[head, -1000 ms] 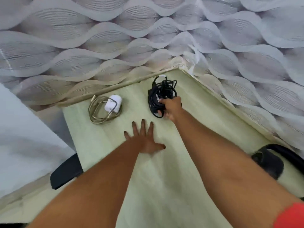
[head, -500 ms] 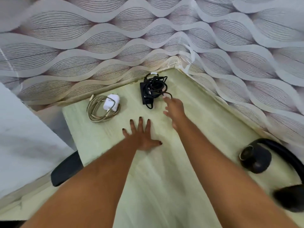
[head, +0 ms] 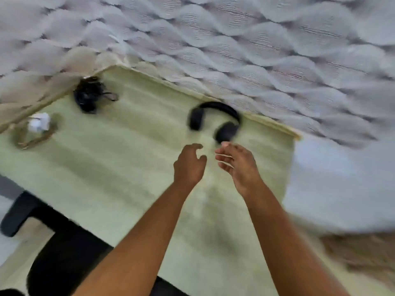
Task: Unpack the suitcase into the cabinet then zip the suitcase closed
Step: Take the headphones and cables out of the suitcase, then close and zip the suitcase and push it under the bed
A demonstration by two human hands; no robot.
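Black headphones [head: 215, 120] lie on the pale green cabinet top [head: 119, 167] near its back edge. Just in front of them hover my left hand [head: 189, 164] and my right hand [head: 237, 164], both with fingers apart and holding nothing; the right fingertips are close to one ear cup. A black tangled cable with adapter [head: 89, 97] rests in the far left corner. Left of it lies a white charger with a beige coiled cable [head: 37, 129]. The suitcase is out of view. The frame is motion-blurred.
Wavy patterned wallpaper [head: 235, 50] covers the walls behind the top. A black chair armrest [head: 19, 214] and seat sit at the lower left. The top's right edge ends near a grey-white surface [head: 342, 189].
My right hand let go of the black cable bundle, which now lies in the corner. The view swung right, and both hands moved over to just before the headphones.
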